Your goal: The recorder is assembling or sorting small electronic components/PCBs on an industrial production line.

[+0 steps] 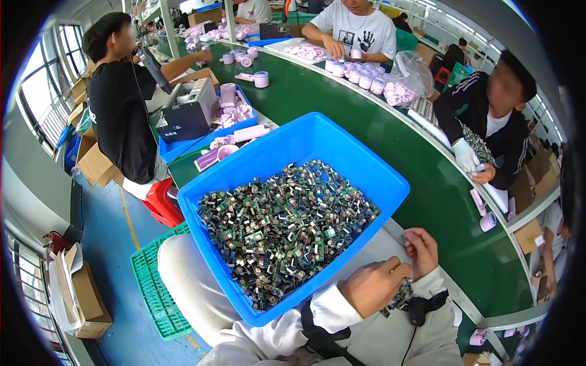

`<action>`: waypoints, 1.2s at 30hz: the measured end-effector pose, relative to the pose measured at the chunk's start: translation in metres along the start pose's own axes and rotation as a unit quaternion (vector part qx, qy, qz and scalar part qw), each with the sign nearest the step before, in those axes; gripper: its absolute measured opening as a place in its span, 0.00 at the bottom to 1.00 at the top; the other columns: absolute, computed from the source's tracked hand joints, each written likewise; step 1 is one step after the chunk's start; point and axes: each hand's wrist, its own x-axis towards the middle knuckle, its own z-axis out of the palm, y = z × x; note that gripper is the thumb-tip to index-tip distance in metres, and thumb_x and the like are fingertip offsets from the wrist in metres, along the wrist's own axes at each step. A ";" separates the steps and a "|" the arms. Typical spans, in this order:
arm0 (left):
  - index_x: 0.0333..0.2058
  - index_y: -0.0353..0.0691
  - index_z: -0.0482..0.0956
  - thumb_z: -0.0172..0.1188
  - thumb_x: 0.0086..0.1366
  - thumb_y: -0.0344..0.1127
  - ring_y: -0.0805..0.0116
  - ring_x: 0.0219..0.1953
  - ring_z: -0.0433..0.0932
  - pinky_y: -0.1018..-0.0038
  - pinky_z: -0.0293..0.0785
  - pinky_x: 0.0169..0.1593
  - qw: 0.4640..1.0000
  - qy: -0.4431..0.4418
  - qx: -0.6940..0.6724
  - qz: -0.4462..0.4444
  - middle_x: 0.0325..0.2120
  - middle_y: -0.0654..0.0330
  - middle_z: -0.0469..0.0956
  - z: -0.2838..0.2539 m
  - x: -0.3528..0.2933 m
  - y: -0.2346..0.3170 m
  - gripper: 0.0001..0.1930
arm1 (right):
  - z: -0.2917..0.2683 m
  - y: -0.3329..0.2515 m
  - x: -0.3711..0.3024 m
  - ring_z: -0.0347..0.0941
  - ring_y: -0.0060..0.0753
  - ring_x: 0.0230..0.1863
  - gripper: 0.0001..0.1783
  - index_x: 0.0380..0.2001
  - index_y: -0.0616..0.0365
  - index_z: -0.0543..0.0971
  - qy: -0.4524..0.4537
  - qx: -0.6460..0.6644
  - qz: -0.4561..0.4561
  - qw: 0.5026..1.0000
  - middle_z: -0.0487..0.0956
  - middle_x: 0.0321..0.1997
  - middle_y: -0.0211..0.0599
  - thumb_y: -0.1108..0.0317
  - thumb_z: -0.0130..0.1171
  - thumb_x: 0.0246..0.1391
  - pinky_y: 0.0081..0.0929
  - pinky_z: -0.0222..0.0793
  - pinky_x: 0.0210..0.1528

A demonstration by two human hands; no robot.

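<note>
A blue plastic bin (pixel 360 165) heaped with small green circuit boards (pixel 287 226) rests tilted against my lap. My left hand (pixel 375 285) is right of the bin's near corner, its fingers curled closed over more small circuit boards (pixel 400 297) lying on my lap. What those fingers grip, if anything, is hidden. Just beyond it my right hand (pixel 422 251) is raised, thumb and fingers pinched together. Something tiny may be at those fingertips, too small to name. Black straps circle both my wrists over light sleeves.
A green worktable (pixel 439 210) curves around ahead. Pink cylindrical parts (pixel 360 74) stand in rows on it. At left, a grey box-shaped machine (pixel 189 110) sits in a blue tray, near a seated person (pixel 122 122). Another person (pixel 488 122) sits at right. A green crate (pixel 159 287) lies on the floor.
</note>
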 end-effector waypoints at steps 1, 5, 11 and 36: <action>0.44 0.40 0.74 0.59 0.61 0.26 0.52 0.33 0.79 0.60 0.78 0.36 1.000 -0.002 0.005 -0.001 0.34 0.54 0.72 0.000 -0.001 0.000 0.12 | 0.001 0.000 0.000 0.67 0.14 0.29 0.07 0.38 0.58 0.82 -0.001 0.000 -0.001 1.000 0.77 0.28 0.23 0.67 0.61 0.60 0.15 0.60 0.34; 0.44 0.40 0.74 0.59 0.62 0.27 0.51 0.32 0.79 0.60 0.78 0.36 1.000 -0.006 0.005 -0.001 0.34 0.54 0.72 0.001 -0.002 0.000 0.12 | 0.003 -0.001 -0.003 0.67 0.14 0.29 0.07 0.38 0.58 0.82 -0.003 -0.010 -0.002 1.000 0.77 0.28 0.23 0.68 0.61 0.60 0.15 0.60 0.34; 0.44 0.41 0.74 0.59 0.62 0.27 0.51 0.31 0.79 0.60 0.78 0.36 1.000 -0.010 0.002 -0.001 0.34 0.54 0.72 0.004 -0.002 -0.001 0.12 | 0.003 0.000 -0.001 0.67 0.14 0.29 0.07 0.37 0.58 0.82 -0.007 -0.021 -0.008 1.000 0.77 0.28 0.23 0.68 0.61 0.60 0.15 0.60 0.34; 0.45 0.39 0.77 0.61 0.59 0.27 0.56 0.37 0.79 0.63 0.77 0.42 0.998 -0.003 0.046 0.033 0.34 0.57 0.74 0.010 -0.007 -0.004 0.14 | 0.003 0.004 -0.003 0.68 0.14 0.29 0.06 0.37 0.59 0.82 0.005 -0.055 -0.020 0.998 0.76 0.27 0.23 0.68 0.61 0.59 0.15 0.60 0.33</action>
